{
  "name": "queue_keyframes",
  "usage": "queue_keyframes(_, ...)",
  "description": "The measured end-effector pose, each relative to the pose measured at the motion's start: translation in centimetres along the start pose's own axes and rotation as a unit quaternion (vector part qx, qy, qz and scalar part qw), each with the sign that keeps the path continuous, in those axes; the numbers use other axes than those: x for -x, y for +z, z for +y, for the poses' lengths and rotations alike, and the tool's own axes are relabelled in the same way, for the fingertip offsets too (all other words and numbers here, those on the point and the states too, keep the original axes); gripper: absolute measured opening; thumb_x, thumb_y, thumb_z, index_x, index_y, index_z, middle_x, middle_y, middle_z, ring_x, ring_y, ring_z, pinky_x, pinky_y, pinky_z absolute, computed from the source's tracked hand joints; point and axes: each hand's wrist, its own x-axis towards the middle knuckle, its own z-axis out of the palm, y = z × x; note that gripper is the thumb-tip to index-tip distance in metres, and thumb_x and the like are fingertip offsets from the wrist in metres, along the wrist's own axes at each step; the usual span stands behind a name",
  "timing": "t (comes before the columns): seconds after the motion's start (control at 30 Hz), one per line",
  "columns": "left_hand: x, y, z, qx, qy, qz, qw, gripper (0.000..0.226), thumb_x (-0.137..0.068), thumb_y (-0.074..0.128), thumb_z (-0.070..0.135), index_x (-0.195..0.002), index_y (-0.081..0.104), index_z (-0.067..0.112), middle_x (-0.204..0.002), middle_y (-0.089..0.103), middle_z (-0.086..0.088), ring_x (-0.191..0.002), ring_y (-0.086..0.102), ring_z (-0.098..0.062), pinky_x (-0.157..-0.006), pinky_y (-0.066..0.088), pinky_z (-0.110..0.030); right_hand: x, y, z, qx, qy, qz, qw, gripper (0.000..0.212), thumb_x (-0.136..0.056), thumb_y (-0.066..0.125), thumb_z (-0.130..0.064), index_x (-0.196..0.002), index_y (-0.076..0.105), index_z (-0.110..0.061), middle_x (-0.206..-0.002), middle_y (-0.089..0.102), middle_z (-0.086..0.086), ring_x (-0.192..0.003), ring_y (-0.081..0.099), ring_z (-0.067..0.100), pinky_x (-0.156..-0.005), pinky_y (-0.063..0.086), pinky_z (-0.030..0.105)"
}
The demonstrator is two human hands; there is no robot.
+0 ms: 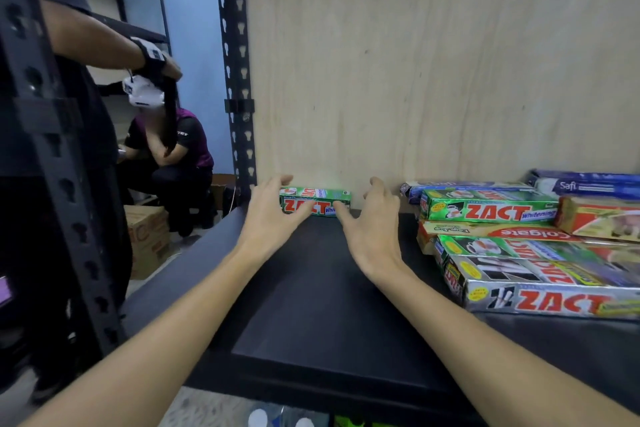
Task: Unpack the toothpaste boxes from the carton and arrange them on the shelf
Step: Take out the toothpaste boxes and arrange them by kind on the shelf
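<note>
A green toothpaste box (315,205) is placed on the black shelf (311,288) against the plywood back. It is touched by the left hand (273,215) and right hand (372,218), fingers spread. More boxes (519,243) are stacked at right.

Black shelf (311,288) with toothpaste boxes (491,211), plywood-backed.

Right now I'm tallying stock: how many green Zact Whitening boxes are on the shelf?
3. One at the back wall between the hands; one atop the right-hand pile; one lower, in front of the Colgate box. More may be hidden behind.
</note>
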Motion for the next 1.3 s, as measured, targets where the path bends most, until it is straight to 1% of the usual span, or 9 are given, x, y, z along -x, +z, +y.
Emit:
queue_keyframes(0.13, 1.3, 1.6, 4.9, 0.058, 0.011, 0.006, 0.998, 0.048, -0.089, 0.071, 0.032, -0.133, 0.055, 0.02, -0.129, 0.059, 0.007, -0.116, 0.054, -0.008, -0.099, 0.045, -0.026, 0.4, -3.1, -0.9, -0.007, -0.007, 0.001, 1.0, 0.058, -0.093, 0.066, -0.025, -0.139, 0.037, -0.006, -0.121, 0.051, 0.008, -0.116, 0.041, 0.023, -0.085, 0.032, 0.024)
queue_keyframes(0.3, 2.1, 5.2, 9.7, 0.072, 0.037, -0.034, 0.996, 0.038, -0.091, 0.066, 0.029, -0.128, 0.06, 0.019, -0.125, 0.059, 0.002, -0.11, 0.058, -0.012, -0.091, 0.046, -0.023, -0.8, -9.0, -0.1, 0.021, -0.011, 0.001, 1.0, 0.051, -0.092, 0.064, -0.021, -0.136, 0.043, -0.006, -0.126, 0.051, 0.013, -0.12, 0.046, 0.029, -0.097, 0.041, 0.037)
queue_keyframes(0.47, 2.0, 8.6, 13.7, 0.084, 0.039, -0.115, 0.989, 0.045, -0.09, 0.067, 0.036, -0.134, 0.058, 0.027, -0.116, 0.06, 0.001, -0.106, 0.061, -0.013, -0.097, 0.052, -0.036, -3.3, -15.7, 6.5, 0.285, 0.013, 0.006, 0.959, 0.045, -0.092, 0.059, -0.034, -0.13, 0.049, -0.011, -0.128, 0.051, 0.02, -0.123, 0.039, 0.039, -0.101, 0.032, 0.044)
queue_keyframes(0.57, 1.9, 10.7, 14.8, 0.119, 0.038, -0.163, 0.979, 0.042, -0.094, 0.067, 0.021, -0.135, 0.058, 0.023, -0.098, 0.065, 0.012, -0.086, 0.065, 0.009, -0.072, 0.054, -0.013, -4.0, -18.9, 10.5, 0.403, 0.039, -0.029, 0.914, 0.053, -0.092, 0.053, -0.05, -0.133, 0.046, -0.017, -0.136, 0.046, 0.02, -0.129, 0.029, 0.039, -0.103, 0.026, 0.046)
queue_keyframes(0.67, 1.7, 12.3, 14.8, 0.137, 0.027, -0.159, 0.977, 0.044, -0.093, 0.068, 0.023, -0.136, 0.06, 0.023, -0.109, 0.07, 0.007, -0.087, 0.067, 0.003, -0.066, 0.053, -0.012, -4.9, -20.6, 12.9, 0.438, 0.038, -0.084, 0.894, 0.065, -0.092, 0.044, -0.066, -0.14, 0.041, -0.022, -0.136, 0.051, 0.018, -0.129, 0.03, 0.04, -0.104, 0.024, 0.048)
queue_keyframes(0.83, 1.4, 13.3, 14.3, 0.122, 0.034, -0.131, 0.983, 0.047, -0.085, 0.075, 0.038, -0.13, 0.063, 0.03, -0.121, 0.064, 0.001, -0.095, 0.068, -0.009, -0.08, 0.061, -0.032, -5.6, -20.6, 13.9, 0.456, -0.012, -0.096, 0.885, 0.055, -0.097, 0.037, -0.06, -0.135, 0.049, -0.022, -0.134, 0.057, 0.011, -0.135, 0.028, 0.038, -0.109, 0.016, 0.053)
queue_keyframes(1.07, 1.8, 12.5, 13.2, 0.082, 0.069, -0.093, 0.99, 0.032, -0.094, 0.066, 0.025, -0.127, 0.065, 0.022, -0.119, 0.054, 0.003, -0.095, 0.061, -0.005, -0.076, 0.048, -0.005, -5.2, -20.5, 13.7, 0.444, -0.087, -0.058, 0.89, 0.049, -0.093, 0.047, -0.062, -0.121, 0.064, -0.026, -0.122, 0.065, 0.005, -0.13, 0.034, 0.03, -0.104, 0.01, 0.047)
queue_keyframes(1.17, 2.1, 11.0, 12.2, 0.071, 0.069, -0.079, 0.992, 0.034, -0.095, 0.065, 0.022, -0.13, 0.064, 0.022, -0.119, 0.054, 0.002, -0.101, 0.06, -0.01, -0.09, 0.048, -0.017, -5.0, -19.6, 12.5, 0.391, -0.081, -0.053, 0.915, 0.049, -0.088, 0.056, -0.064, -0.114, 0.066, -0.024, -0.113, 0.067, 0.006, -0.126, 0.036, 0.03, -0.104, 0.013, 0.048)
queue_keyframes(1.3, 2.3, 8.6, 11.0, 0.064, 0.067, -0.065, 0.994, 0.031, -0.095, 0.066, 0.022, -0.126, 0.066, 0.023, -0.116, 0.056, 0.004, -0.1, 0.06, -0.01, -0.095, 0.049, -0.025, -4.5, -18.0, 10.6, 0.355, -0.046, -0.077, 0.931, 0.058, -0.088, 0.055, -0.064, -0.127, 0.057, -0.021, -0.12, 0.065, 0.012, -0.132, 0.035, 0.038, -0.11, 0.016, 0.052)
